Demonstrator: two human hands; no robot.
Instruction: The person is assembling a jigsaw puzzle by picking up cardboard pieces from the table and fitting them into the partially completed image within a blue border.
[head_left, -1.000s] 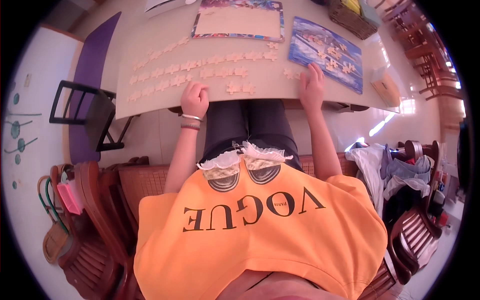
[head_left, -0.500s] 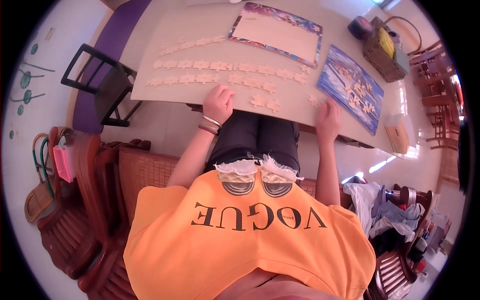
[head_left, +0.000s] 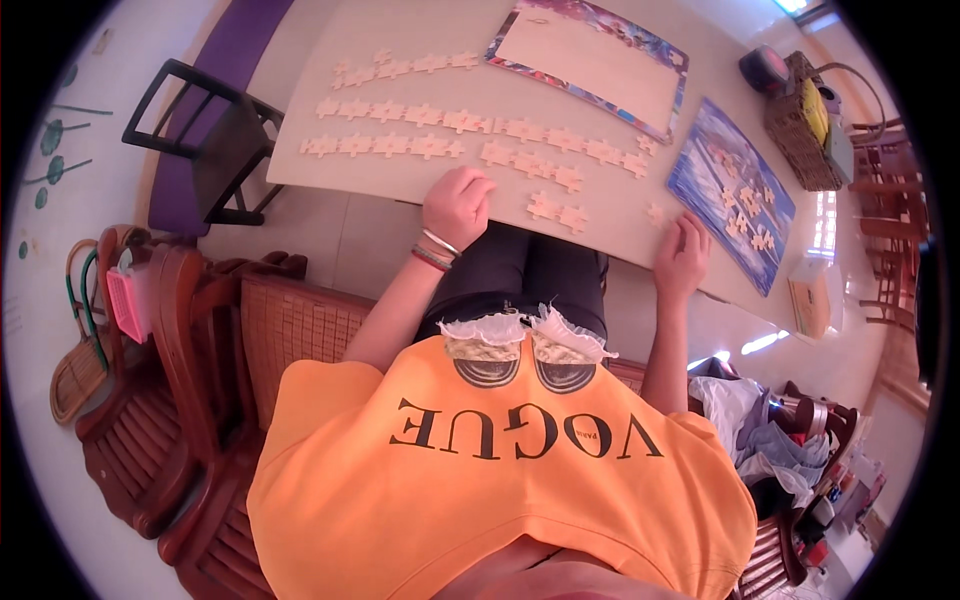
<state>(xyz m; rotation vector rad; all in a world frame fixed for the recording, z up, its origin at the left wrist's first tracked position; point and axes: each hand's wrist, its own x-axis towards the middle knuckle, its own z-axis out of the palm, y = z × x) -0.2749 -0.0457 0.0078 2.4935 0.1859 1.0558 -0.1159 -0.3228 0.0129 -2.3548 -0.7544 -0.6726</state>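
My left hand (head_left: 458,200) rests at the near table edge with its fingers curled in. Whatever it holds, if anything, is hidden. Beyond it lie long rows of pale, plain-sided jigsaw pieces: a near-left row (head_left: 385,147), a longer row (head_left: 400,113) behind it and a slanting far row (head_left: 415,66). To its right are a short row (head_left: 532,165) and a small group (head_left: 557,211) by the edge. My right hand (head_left: 683,255) is at the edge too, fingers loosely bent and slightly apart, just right of a lone jigsaw piece (head_left: 656,213).
A puzzle frame (head_left: 595,70) with a colourful border lies at the back. A blue picture board (head_left: 700,180) with several loose pieces sits at the right. Beyond it stand a wicker basket (head_left: 805,130) and a roll of tape (head_left: 764,69). A black chair (head_left: 210,150) is at the left.
The view has shifted, so the table things appear farther right. My right hand has drawn slightly back from the lone jigsaw piece, and its fingers have loosened. My left hand stays curled.
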